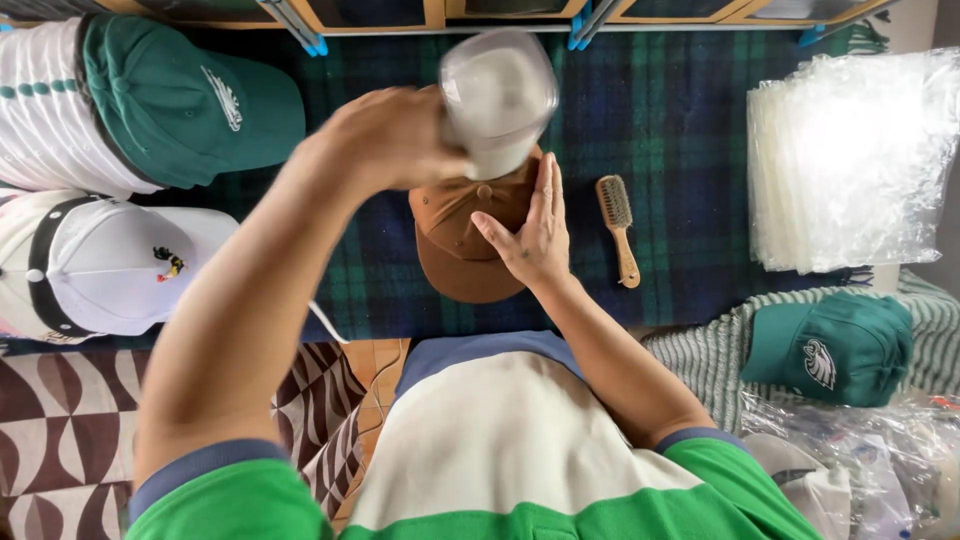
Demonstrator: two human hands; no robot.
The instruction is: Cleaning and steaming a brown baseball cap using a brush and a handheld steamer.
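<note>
A brown cap (455, 245) lies on the dark blue and green plaid cloth (680, 130) in front of me. My right hand (532, 232) rests flat on the cap's right side, fingers straight and together. My left hand (385, 135) is raised above the cap and grips a pale, blurred clear container (497, 95) with a whitish inside. The container hides the top of the cap's crown.
A wooden brush (618, 225) lies just right of the cap. A stack of clear plastic bags (850, 160) sits at right. Green caps (185, 100) (830, 345) and white caps (110, 265) lie at the left and lower right. Wooden frames (430, 15) line the far edge.
</note>
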